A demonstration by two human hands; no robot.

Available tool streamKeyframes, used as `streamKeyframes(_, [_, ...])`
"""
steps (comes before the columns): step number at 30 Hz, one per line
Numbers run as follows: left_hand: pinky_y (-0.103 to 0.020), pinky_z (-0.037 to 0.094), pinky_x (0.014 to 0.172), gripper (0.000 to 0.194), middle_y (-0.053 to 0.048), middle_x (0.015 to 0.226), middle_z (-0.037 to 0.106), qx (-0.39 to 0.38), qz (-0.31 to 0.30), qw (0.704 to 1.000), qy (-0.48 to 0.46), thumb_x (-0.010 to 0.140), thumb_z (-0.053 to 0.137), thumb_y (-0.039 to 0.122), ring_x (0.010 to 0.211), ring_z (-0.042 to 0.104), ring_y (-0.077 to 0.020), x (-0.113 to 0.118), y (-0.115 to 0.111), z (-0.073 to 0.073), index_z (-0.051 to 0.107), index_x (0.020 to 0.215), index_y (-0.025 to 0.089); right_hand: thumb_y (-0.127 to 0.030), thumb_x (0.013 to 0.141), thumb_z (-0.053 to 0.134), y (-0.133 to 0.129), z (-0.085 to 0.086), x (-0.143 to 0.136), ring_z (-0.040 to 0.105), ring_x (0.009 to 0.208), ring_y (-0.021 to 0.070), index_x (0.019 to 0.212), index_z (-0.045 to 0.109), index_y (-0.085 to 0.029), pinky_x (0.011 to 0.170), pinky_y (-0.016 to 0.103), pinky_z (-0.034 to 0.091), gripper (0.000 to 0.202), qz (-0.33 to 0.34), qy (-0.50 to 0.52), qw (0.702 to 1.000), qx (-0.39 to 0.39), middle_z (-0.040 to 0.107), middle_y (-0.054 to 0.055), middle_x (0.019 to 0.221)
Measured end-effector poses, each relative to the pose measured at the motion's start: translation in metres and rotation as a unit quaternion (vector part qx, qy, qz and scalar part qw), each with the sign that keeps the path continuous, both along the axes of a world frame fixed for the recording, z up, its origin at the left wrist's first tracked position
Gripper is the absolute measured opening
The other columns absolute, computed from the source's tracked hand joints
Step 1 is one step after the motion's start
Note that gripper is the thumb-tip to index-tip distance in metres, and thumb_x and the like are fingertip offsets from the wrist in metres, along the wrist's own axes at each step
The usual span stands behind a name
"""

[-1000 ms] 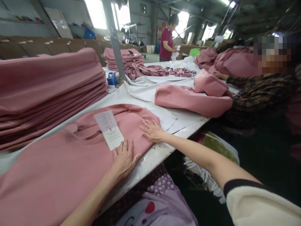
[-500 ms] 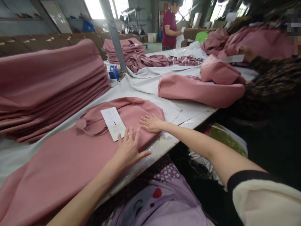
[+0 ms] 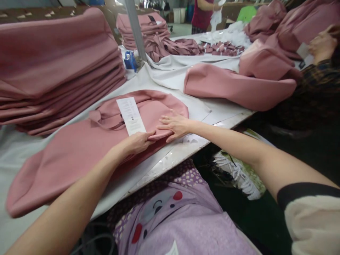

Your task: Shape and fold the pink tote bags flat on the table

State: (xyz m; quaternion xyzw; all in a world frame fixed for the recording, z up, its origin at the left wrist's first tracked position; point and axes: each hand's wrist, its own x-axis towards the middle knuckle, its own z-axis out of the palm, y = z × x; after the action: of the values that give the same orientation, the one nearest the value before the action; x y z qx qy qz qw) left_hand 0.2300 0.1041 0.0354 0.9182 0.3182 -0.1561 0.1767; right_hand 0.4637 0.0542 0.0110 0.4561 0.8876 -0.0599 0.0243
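A pink fabric cover (image 3: 79, 156) lies flattened on the table in front of me, with a loop strap (image 3: 106, 124) of the same material on top. A white printed label (image 3: 130, 115) rests on it beside the strap. My left hand (image 3: 136, 143) is closed on the cover's near edge, just below the label, and its thumb lies over the fold. My right hand (image 3: 175, 125) lies with fingers spread on the cover's right end, pressing it down. Part of the near edge is hidden behind my left forearm.
Folded pink covers are stacked at left (image 3: 58, 71). Another pink cover (image 3: 225, 85) lies at right, near a co-worker's hand (image 3: 322, 46) with a white label. A metal post (image 3: 135, 30) and a blue tape dispenser (image 3: 130, 61) stand behind. Pink straps (image 3: 180, 47) are piled farther back.
My left hand has gone from lying flat by the label to gripping the cover's near edge, which is now raised. My right hand stays on the right end. The view has tilted down.
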Motion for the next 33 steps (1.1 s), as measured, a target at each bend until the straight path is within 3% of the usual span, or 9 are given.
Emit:
streamKeyframes(4, [-0.04,0.046,0.086,0.08,-0.022,0.122,0.058,0.04,0.004,0.999,0.011,0.089,0.044,0.053,0.106,0.061,-0.036,0.004,-0.022,-0.018,0.012,0.152,0.014,-0.02,0.081,0.053,-0.014,-0.03,0.001,0.022,0.142,0.0298,0.151,0.023,-0.022,0.114,0.057,0.005,0.076,-0.034,-0.026,0.998,0.046,0.025,0.011,0.155])
streamKeyframes(8, [-0.06,0.029,0.103,0.088,-0.031,0.149,0.023,0.122,0.046,0.991,-0.002,0.087,0.047,0.058,0.137,0.025,-0.0464,0.0,-0.049,-0.044,0.005,0.152,0.016,-0.04,0.086,0.055,-0.017,-0.042,0.001,0.019,0.142,0.0329,0.152,0.019,-0.02,0.112,0.059,0.003,0.077,-0.033,-0.011,0.999,0.042,0.023,0.014,0.155])
streamKeyframes(11, [-0.064,0.022,0.104,0.082,-0.032,0.15,0.018,0.161,0.064,0.984,-0.038,0.089,0.046,0.058,0.139,0.018,-0.0481,-0.003,-0.058,-0.054,0.011,0.151,0.017,-0.062,0.084,0.054,-0.014,-0.035,-0.001,0.018,0.141,0.0367,0.152,0.02,-0.019,0.111,0.062,0.002,0.087,-0.034,0.0,0.999,0.026,0.024,0.018,0.154])
streamKeyframes(14, [-0.057,0.027,0.104,0.075,-0.029,0.147,0.029,0.139,0.055,0.987,-0.055,0.093,0.038,0.057,0.135,0.03,-0.0447,-0.006,-0.05,-0.047,0.016,0.15,0.016,-0.072,0.078,0.054,-0.002,-0.022,-0.004,0.027,0.138,0.0397,0.149,0.03,-0.021,0.109,0.062,0.01,0.091,-0.044,0.007,0.999,-0.015,0.031,0.019,0.151])
streamKeyframes(17, [-0.038,0.038,0.101,0.064,-0.019,0.137,0.049,0.067,0.016,0.996,-0.055,0.096,0.03,0.054,0.124,0.05,-0.0309,-0.009,-0.028,-0.03,0.023,0.149,0.019,-0.06,0.095,0.032,0.015,-0.012,-0.006,0.045,0.128,0.0315,0.136,0.051,-0.022,0.108,0.05,0.026,0.059,-0.056,0.049,0.996,-0.052,0.052,0.011,0.139])
streamKeyframes(22, [-0.031,0.04,0.099,0.067,-0.014,0.138,0.052,-0.015,-0.022,0.999,-0.046,0.094,0.032,0.056,0.123,0.052,-0.0272,-0.01,-0.002,-0.017,0.028,0.148,0.017,-0.045,0.102,0.005,0.032,-0.014,-0.004,0.059,0.112,0.0245,0.113,0.067,-0.014,0.096,0.035,0.041,0.07,-0.111,0.078,0.99,-0.037,0.067,0.012,0.116])
streamKeyframes(27, [-0.039,0.04,0.1,0.072,-0.021,0.134,0.051,-0.005,-0.008,0.998,-0.058,0.093,0.031,0.057,0.12,0.052,-0.0333,-0.008,-0.012,-0.022,0.024,0.149,0.011,-0.032,0.104,0.023,0.027,-0.01,-0.012,0.041,0.132,0.0266,0.126,0.058,-0.019,0.11,0.052,0.024,0.044,-0.129,0.066,0.989,-0.016,0.053,0.01,0.137])
streamKeyframes(30, [-0.04,0.039,0.101,0.067,-0.021,0.132,0.052,-0.002,-0.007,0.997,-0.075,0.095,0.029,0.05,0.117,0.054,-0.0318,-0.009,-0.017,-0.023,0.027,0.147,0.01,-0.032,0.103,0.028,0.014,0.008,-0.045,0.027,0.14,0.0319,0.129,0.055,-0.02,0.106,0.07,0.008,0.039,-0.149,0.069,0.985,0.053,0.039,0.015,0.148])
streamKeyframes(33, [-0.038,0.036,0.105,0.049,-0.01,0.135,0.053,-0.014,-0.033,0.995,-0.09,0.096,0.029,0.037,0.124,0.049,-0.0276,-0.008,-0.018,-0.025,0.044,0.139,0.019,-0.042,0.102,0.035,0.0,0.021,-0.09,0.024,0.14,0.0316,0.13,0.054,-0.022,0.105,0.072,-0.001,0.039,-0.111,0.095,0.974,0.175,0.041,0.015,0.147])
